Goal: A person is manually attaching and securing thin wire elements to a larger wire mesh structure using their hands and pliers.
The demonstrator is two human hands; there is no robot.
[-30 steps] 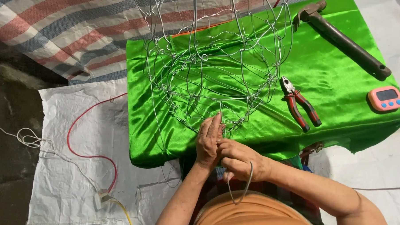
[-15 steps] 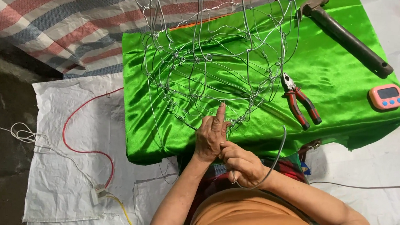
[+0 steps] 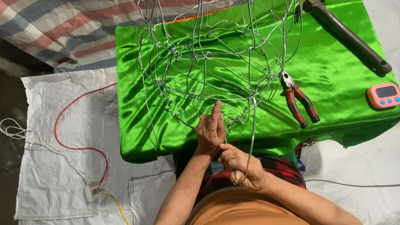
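Cable (image 3: 70, 134), red, loops over the white sheet (image 3: 42, 173) far left of both hands, beside a tangle of white cord (image 3: 13, 131); both run down to a small white plug block (image 3: 92, 192), from which a yellow lead (image 3: 119, 210) trails off. Above and left of the hands lies striped tarp (image 3: 52, 23).

The left hand (image 3: 210, 131) rests at the near edge of the green cloth (image 3: 351, 104), fingers closed on the lower rim of the wire frame (image 3: 210, 59), with one finger pointing straight up along a strand. The frame (a loose cage of thin bent wire, knotted at its crossings) spreads up and away from that hand across the cloth and runs out of view at the top.

The right hand (image 3: 242, 167) sits just below and right of the left, touching it, curled in a narrow grip around a loose wire (image 3: 253, 127) that rises from the fist to a knot on the frame's rim. Whether the thumb also pinches the frame cannot be told.

Right of the hands, on the cloth, lie red-handled pliers (image 3: 298, 100), jaws touching the frame's right edge. Farther up and right lies a long dark hammer (image 3: 349, 35), its head cut off by the picture's edge. Farthest right, near the cloth's corner, sits a small pink timer (image 3: 384, 95), well apart from both hands.
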